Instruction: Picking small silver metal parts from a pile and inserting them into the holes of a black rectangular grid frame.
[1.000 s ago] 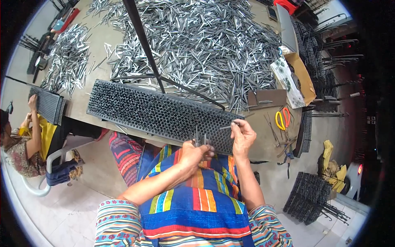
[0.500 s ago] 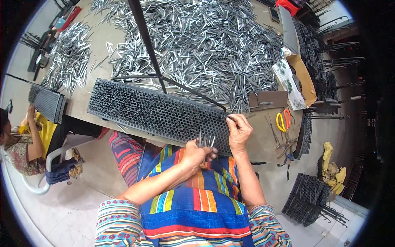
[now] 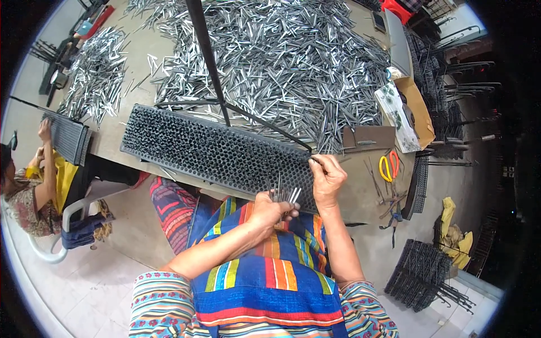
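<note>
A long black rack (image 3: 208,151) with rows of small round holes lies slantwise in front of me, tipped on the table edge. Short dark pieces stand in its holes toward the left, while bare holes show toward the right. My left hand (image 3: 269,212) is closed around a small bunch of thin metal rods (image 3: 294,195), which stick up beside the rack's near edge. At the rack's far right corner, my right hand (image 3: 328,179) is pinched, its fingertips touching or just above the surface. Whatever sits between those fingertips is too small to make out.
A wide heap of loose metal rods (image 3: 270,62) covers the table behind the rack. A dark metal bar frame (image 3: 205,50) rises over it. Yellow-and-red-handled scissors (image 3: 385,169), pliers (image 3: 394,200) and an open box (image 3: 414,107) lie right. Another person (image 3: 42,191) works at the left.
My hands stay almost in place, the right fingers shifting only slightly at the rack's corner. The person at left has raised a hand to the top of their own rack.
</note>
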Tool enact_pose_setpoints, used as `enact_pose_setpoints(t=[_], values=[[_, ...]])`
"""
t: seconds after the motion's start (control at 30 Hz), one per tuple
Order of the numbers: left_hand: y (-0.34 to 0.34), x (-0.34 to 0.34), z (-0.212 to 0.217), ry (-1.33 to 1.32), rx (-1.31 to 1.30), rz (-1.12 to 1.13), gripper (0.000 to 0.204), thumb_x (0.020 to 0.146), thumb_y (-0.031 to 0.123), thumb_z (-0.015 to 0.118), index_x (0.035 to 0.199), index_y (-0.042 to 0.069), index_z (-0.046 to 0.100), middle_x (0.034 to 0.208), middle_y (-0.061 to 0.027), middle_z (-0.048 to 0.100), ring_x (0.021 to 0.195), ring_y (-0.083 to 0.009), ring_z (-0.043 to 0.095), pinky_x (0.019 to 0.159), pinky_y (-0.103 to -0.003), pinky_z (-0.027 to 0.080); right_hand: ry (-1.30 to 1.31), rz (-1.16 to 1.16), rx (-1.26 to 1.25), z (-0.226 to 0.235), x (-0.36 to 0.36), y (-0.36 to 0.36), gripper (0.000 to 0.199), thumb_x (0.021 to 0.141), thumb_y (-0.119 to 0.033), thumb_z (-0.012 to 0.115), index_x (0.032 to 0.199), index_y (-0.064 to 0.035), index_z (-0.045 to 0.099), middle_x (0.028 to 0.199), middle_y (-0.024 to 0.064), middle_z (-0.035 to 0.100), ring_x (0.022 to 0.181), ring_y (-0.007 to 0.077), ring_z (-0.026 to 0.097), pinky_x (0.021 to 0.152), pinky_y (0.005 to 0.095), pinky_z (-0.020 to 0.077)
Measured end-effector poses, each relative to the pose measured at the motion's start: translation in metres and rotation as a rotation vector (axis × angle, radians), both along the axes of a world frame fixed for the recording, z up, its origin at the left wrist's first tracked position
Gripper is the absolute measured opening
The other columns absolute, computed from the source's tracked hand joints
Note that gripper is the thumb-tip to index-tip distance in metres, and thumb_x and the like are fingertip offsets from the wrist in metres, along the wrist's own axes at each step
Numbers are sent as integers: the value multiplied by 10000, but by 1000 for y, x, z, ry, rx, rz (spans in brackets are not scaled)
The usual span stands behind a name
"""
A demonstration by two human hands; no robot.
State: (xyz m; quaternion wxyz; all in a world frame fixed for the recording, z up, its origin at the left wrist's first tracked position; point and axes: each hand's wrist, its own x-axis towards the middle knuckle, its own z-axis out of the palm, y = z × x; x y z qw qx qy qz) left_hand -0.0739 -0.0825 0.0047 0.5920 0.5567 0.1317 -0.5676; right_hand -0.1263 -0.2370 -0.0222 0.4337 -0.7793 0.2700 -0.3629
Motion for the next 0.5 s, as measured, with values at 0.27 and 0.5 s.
enact_pose_setpoints(t=[0.27,0.5], values=[[1,0,-4,26,-7,25,110,802,-84,586,889,-39,637,779,-135,691,615,-165,663,496,-246,525,22,-21,12,-3,1,1,103,769,52,677,870,30,677,756,55,624,620,81,540,553,229,427],[0,1,-3,44,15,25,111,800,-82,584,888,-40,637,769,-137,687,609,-169,659,492,-250,521,63,-8,-125,3,5,0,113,759,44,679,868,14,681,747,80,630,615,132,572,566,257,444]])
